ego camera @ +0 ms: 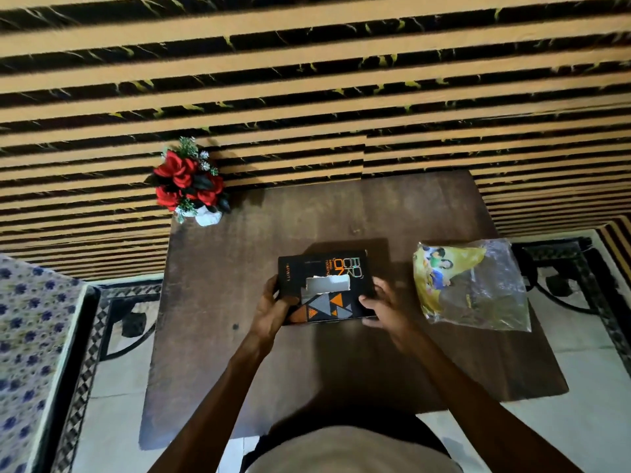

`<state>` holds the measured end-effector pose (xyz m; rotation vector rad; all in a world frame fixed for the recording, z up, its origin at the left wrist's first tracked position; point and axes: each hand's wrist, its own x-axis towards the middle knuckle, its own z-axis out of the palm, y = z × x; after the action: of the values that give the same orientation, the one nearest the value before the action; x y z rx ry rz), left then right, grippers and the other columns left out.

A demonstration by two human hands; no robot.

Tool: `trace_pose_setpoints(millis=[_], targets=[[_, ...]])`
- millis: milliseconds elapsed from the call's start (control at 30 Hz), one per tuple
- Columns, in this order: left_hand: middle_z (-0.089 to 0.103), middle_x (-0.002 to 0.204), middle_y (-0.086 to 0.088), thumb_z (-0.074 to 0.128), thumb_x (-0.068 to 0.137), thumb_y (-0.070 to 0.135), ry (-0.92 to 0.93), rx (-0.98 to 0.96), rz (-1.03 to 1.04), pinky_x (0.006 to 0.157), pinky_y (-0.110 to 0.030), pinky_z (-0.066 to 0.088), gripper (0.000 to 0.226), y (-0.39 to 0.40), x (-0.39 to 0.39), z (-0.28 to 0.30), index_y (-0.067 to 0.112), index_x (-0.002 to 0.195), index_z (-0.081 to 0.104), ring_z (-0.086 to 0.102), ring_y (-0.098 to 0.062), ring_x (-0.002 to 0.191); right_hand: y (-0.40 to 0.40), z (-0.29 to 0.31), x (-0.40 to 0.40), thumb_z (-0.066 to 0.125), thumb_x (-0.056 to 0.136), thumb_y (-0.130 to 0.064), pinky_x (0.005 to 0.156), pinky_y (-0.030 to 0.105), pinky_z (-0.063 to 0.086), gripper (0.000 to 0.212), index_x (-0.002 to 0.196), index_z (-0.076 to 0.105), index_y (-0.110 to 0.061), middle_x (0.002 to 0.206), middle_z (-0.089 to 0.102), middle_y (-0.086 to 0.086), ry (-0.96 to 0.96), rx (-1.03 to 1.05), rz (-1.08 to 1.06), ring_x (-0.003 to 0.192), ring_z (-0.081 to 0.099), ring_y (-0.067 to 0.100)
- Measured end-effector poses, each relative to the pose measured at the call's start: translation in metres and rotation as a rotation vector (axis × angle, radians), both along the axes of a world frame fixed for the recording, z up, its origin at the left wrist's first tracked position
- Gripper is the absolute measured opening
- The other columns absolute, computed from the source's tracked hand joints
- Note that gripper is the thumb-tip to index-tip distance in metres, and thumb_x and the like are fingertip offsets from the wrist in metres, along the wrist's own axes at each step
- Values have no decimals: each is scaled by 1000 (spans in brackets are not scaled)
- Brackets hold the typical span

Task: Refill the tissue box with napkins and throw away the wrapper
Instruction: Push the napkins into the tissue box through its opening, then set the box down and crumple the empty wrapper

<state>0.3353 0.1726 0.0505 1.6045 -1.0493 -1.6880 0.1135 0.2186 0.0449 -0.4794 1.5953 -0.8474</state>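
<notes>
Both hands on the box [324, 288] — mid-table [239, 268].
I see my left hand [273, 310] clamping its nine o'clock end, right hand [386, 307] its three o'clock end — wrapper [471, 285] lies apart at three o'clock.

The black box [324, 288], orange and grey triangles on top, lies flat with its torn slot open. The crumpled yellow-and-clear wrapper [471, 285] lies right of the box, apart.

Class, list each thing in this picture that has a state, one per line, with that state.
Tissue box: on the table, slot torn open, gripped at both ends.
Wrapper: crumpled, lying right of the box.
Left hand: gripping the box.
Right hand: gripping the box.
Flowers: upright.
</notes>
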Motion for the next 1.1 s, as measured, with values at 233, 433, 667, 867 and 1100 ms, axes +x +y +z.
trace_pose_setpoints(millis=[233, 433, 667, 867, 1100], targets=[[63, 117, -1, 54, 87, 0, 70, 46, -27, 47, -19, 54, 61, -111, -29, 20, 32, 137, 40, 66, -16, 83, -118, 19, -18, 62, 86, 0, 93, 46, 53, 69, 145, 34, -21, 139, 47, 4, 83, -48, -14, 109, 55, 21], [57, 124, -12, 52, 92, 2, 21, -7, -79, 47, -23, 53, 60, -183, -37, 16, 26, 141, 27, 60, -10, 77, -198, 19, -25, 65, 85, -2, 97, 48, 52, 62, 139, 39, -17, 141, 50, 8, 119, -22, 38, 118, 56, 27], [44, 139, -19, 48, 90, -12, 117, -111, -151, 74, -38, 62, 65, -225, -29, 0, 16, 145, 28, 61, -26, 105, -244, 6, -26, 62, 86, 3, 99, 44, 51, 63, 141, 39, -17, 141, 49, 8, 122, 15, 7, 122, 53, 27], [41, 143, -16, 48, 86, -17, 109, -11, -95, 83, -62, 53, 75, -241, -30, -9, 23, 146, 30, 58, -26, 101, -264, -7, -31, 58, 87, 8, 89, 45, 55, 71, 146, 32, -22, 148, 41, 11, 183, 40, 41, 121, 53, 32], [47, 123, -8, 70, 80, 6, -201, -82, 107, 57, -22, 56, 90, -228, -49, -5, 21, 147, 12, 58, -18, 93, -242, 3, -33, 62, 89, -8, 99, 42, 48, 55, 140, 41, -7, 131, 54, 6, 485, -77, 130, 120, 54, 25]])
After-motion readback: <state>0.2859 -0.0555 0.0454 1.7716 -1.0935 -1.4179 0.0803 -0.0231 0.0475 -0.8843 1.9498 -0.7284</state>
